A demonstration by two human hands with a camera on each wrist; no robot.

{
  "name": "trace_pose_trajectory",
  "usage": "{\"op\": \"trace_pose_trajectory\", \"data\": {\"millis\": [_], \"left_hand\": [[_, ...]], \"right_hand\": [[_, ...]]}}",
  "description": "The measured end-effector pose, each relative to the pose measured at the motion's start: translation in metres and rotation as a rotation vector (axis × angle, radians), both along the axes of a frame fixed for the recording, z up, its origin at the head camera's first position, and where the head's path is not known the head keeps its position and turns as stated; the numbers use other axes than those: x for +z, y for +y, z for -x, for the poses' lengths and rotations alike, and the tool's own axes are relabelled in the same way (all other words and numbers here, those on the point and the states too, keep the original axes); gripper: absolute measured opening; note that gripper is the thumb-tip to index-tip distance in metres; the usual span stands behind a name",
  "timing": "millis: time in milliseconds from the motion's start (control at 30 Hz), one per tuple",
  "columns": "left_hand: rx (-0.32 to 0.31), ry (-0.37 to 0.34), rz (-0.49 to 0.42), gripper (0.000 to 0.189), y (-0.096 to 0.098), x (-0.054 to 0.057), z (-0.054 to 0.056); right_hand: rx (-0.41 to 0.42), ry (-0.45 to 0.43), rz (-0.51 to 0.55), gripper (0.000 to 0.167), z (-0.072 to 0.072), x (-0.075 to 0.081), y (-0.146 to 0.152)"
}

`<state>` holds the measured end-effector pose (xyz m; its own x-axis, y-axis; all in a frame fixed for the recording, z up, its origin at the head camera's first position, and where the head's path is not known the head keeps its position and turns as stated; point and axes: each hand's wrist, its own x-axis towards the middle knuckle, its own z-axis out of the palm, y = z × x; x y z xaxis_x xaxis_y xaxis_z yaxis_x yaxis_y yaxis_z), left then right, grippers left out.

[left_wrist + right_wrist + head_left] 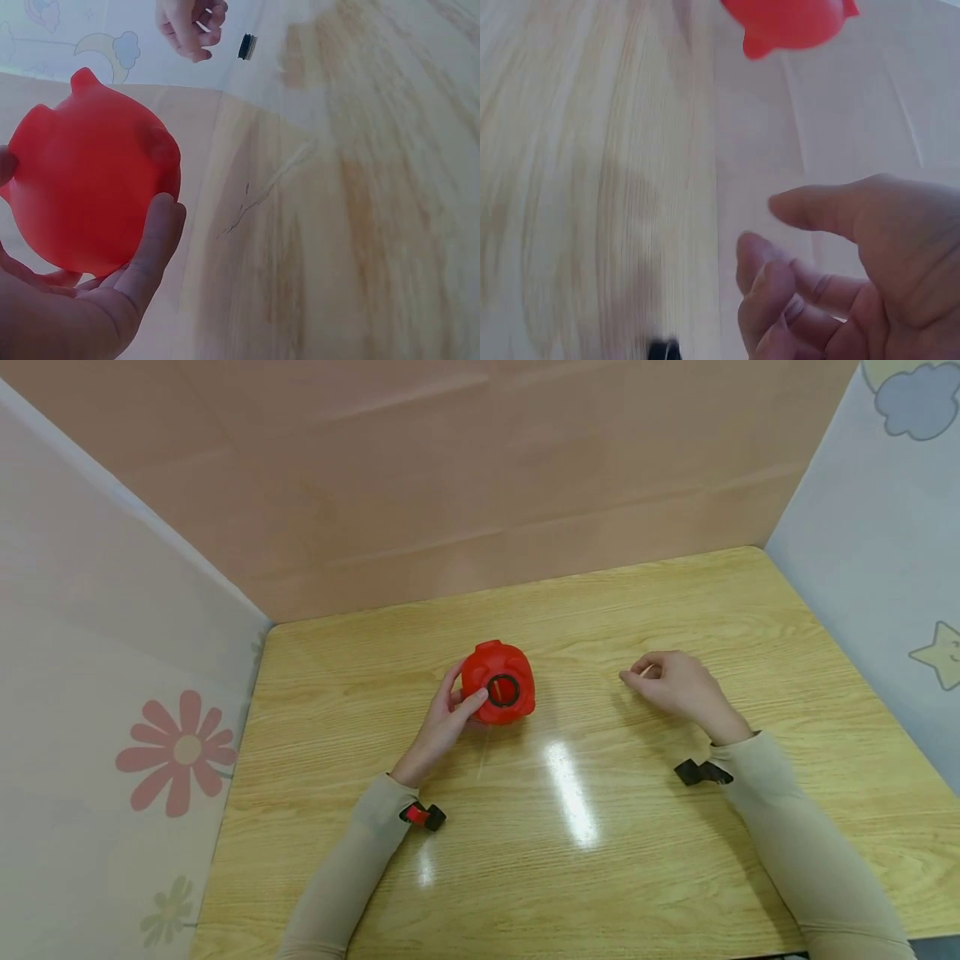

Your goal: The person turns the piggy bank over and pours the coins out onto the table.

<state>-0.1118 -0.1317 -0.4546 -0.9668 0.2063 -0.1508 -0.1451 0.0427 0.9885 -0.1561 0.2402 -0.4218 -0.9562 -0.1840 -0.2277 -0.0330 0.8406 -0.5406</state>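
My left hand (442, 720) grips a round red piggy bank (480, 670) over the wooden table. The thumb lies on the face that shows in the head view, right at a black ring (512, 700) around a red plug. The other fingers reach around the bank's left side and are partly hidden. In the left wrist view the smooth red body (82, 187) has short stubs standing out from it. My right hand (678, 687) hovers to the right of the bank, apart from it. Its fingers (769, 292) are loosely bent with nothing between them and the thumb.
The wooden table (337, 693) meets a brownish back wall (487, 485). A pale panel with flowers (97, 652) stands on the left, another with a cloud and a star (862, 510) on the right. Small black boxes (435, 817) sit at both wrists.
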Motion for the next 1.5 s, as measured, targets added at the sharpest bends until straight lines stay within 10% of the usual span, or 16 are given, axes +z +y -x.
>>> {"op": "trace_pose_trajectory", "data": {"millis": [267, 867, 1500], "left_hand": [[-0.017, 0.066, -0.008, 0.073, 0.000, 0.000, 0.000], [-0.092, 0.215, 0.093, 0.086, 0.003, 0.000, -0.004], [-0.186, 0.234, 0.125, 0.098, -0.004, 0.000, 0.000]], "right_hand": [[0.085, -0.057, 0.247, 0.058, -0.008, 0.003, -0.039], [0.170, -0.514, 0.709, 0.078, -0.009, 0.001, -0.115], [0.120, -0.441, 0.809, 0.072, -0.009, -0.009, -0.121]]}}
